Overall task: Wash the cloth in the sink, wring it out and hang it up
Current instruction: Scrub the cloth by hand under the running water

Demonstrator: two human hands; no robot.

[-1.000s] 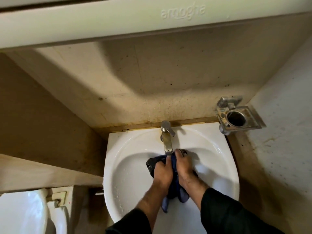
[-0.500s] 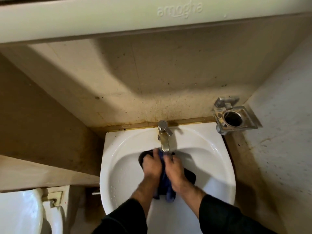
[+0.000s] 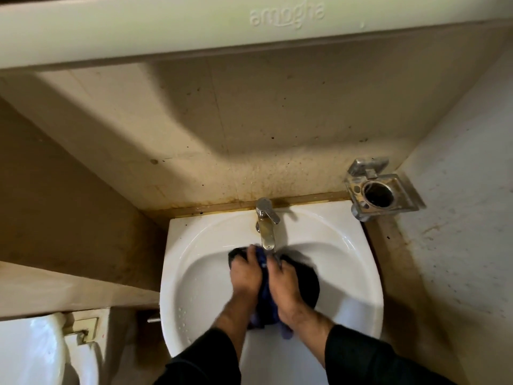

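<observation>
A dark blue cloth (image 3: 266, 301) is bunched between my two hands inside the white sink (image 3: 194, 273), just below the spout of the metal tap (image 3: 266, 223). My left hand (image 3: 245, 276) grips the cloth's left side and my right hand (image 3: 283, 284) grips its right side, knuckles up. Part of the cloth bulges dark to the right of my right hand and a blue tail hangs down by my wrists. Water from the spout is hard to make out.
A metal holder (image 3: 380, 190) with a round hole is fixed to the right wall beside the sink. A white toilet cistern (image 3: 36, 351) stands at the lower left. A pale cabinet edge (image 3: 222, 29) overhangs the stained wall above.
My hands have kept working the cloth under the tap, shifting slightly toward the spout and back. The cloth now bulges more to the right of my right hand.
</observation>
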